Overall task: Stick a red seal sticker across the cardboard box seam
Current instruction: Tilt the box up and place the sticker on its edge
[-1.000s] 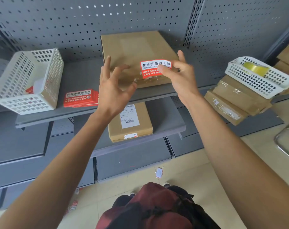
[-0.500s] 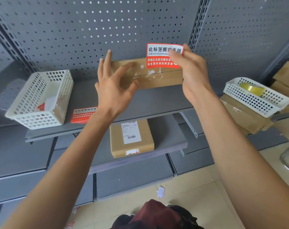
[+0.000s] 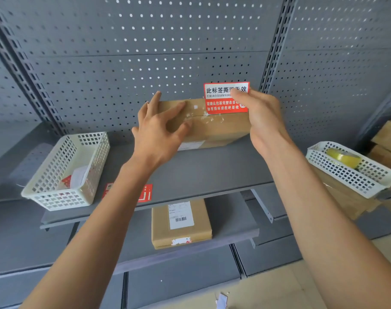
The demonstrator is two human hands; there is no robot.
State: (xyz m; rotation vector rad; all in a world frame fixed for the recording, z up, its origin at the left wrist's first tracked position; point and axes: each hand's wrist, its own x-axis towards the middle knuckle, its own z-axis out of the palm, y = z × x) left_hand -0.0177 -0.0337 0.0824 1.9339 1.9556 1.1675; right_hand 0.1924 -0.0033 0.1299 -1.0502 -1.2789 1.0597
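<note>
I hold the red seal sticker (image 3: 225, 98) pinched in my right hand (image 3: 265, 118), thumb across its white upper band and fingers behind it, so the grip is closed on the sticker's right part. The sticker stands upright in front of the cardboard box (image 3: 212, 126), its upper half rising above the box's top edge and its red lower half overlapping the box's front face near the right end. Whether it is already stuck to the cardboard I cannot tell.

My left hand (image 3: 161, 132) is spread open on the left end of the box, fingers splayed over the front face and top edge, gripping nothing. The seam (image 3: 203, 116) runs across the front face of the box, with white scraps of old label along it, just below the sticker.

The box rests on the grey shelf (image 3: 201, 172). Left of the box on that shelf sits a white basket (image 3: 65, 172), and near it, by the shelf's front edge, lies a stack of red stickers (image 3: 145, 192), partly hidden by my forearm. Below the box, on the lower shelf, lies a second box (image 3: 181, 224) with a printed label. Well to the right of the box, another white basket (image 3: 346, 170) holds a yellow tape roll (image 3: 344, 157).
</note>
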